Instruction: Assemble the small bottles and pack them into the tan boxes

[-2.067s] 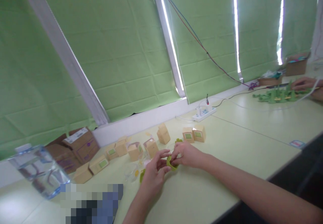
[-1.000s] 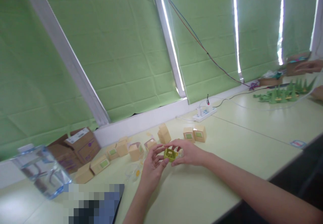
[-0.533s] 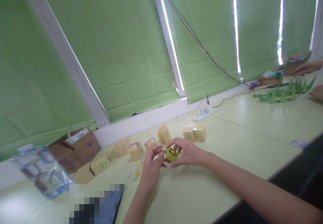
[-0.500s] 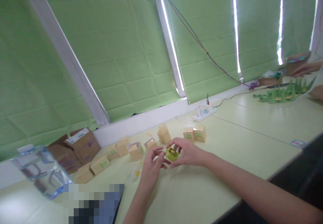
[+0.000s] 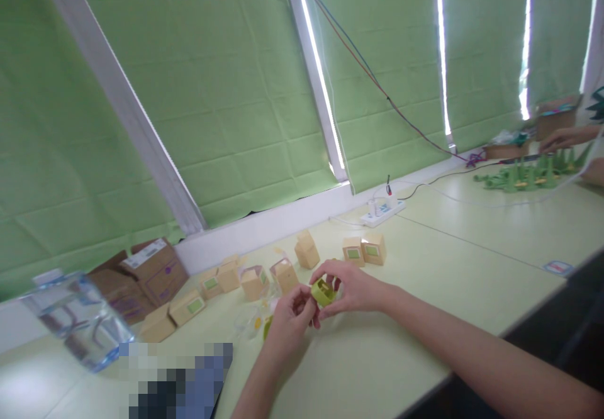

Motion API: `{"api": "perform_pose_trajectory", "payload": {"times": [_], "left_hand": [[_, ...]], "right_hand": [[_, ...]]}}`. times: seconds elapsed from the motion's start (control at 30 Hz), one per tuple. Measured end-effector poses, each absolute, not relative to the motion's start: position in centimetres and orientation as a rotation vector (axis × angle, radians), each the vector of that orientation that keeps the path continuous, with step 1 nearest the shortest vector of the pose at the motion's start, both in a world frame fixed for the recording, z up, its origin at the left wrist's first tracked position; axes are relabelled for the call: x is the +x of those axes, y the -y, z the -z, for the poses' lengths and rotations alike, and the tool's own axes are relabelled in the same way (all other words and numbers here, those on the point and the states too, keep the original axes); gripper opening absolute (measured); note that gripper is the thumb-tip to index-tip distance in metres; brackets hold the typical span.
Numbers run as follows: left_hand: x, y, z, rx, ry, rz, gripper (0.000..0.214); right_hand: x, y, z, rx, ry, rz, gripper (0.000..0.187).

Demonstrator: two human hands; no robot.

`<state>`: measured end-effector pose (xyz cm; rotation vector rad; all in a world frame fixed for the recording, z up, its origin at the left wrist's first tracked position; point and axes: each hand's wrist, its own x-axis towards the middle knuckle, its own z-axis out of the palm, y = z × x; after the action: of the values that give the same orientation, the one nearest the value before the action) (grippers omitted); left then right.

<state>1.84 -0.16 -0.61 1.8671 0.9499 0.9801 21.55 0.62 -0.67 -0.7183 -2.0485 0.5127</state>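
A person's right hand (image 5: 355,288) pinches a small, hollow green piece (image 5: 322,293) between thumb and fingers above a pale tabletop (image 5: 358,356), its hollow turned partly toward the camera. The left hand (image 5: 291,319) meets it from the other side, thumb and fingers drawn together at the piece's lower left edge; whether they pinch a part of it, or something smaller, cannot be told, as the fingers hide the spot. Good handling here probably rests on a steady right-hand pinch at the outer wall, firm enough to stop the piece twisting yet light enough not to squeeze the hollow out of shape, while the left fingertips do the fine work. Tilting the hollow toward the eyes would likely help, since the fingers cover much of the rim, and working low over the table would make a slip harmless. Just beyond the left hand lies clear plastic packaging (image 5: 248,323), near enough to snag a careless knuckle, and a row of small tan boxes (image 5: 255,284) stands behind. At far right, a co-worker's hand (image 5: 566,139) hovers by green spiky pieces (image 5: 531,177).
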Motion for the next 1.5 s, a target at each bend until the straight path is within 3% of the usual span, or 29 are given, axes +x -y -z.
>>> {"api": "perform_pose_trajectory", "payload": {"times": [0.4,0.77,1.17,1.5], "left_hand": [[1.4,-0.1,0.6,1.892,-0.981,-1.053,0.023],[2.0,0.9,0.6,1.981,-0.982,-0.937,0.030],[1.4,0.9,0.1,1.919,-0.859,-0.900,0.032],[1.1,1.1,0.4,1.991,-0.974,-0.911,0.034]], "right_hand": [[22.0,-0.4,0.3,-0.749,2.004,-0.378,0.051],[21.9,-0.2,0.3,-0.732,2.099,-0.458,0.057],[21.6,0.1,0.1,-0.714,2.065,-0.414,0.044],[21.9,-0.2,0.3,-0.711,2.079,-0.410,0.045]]}}
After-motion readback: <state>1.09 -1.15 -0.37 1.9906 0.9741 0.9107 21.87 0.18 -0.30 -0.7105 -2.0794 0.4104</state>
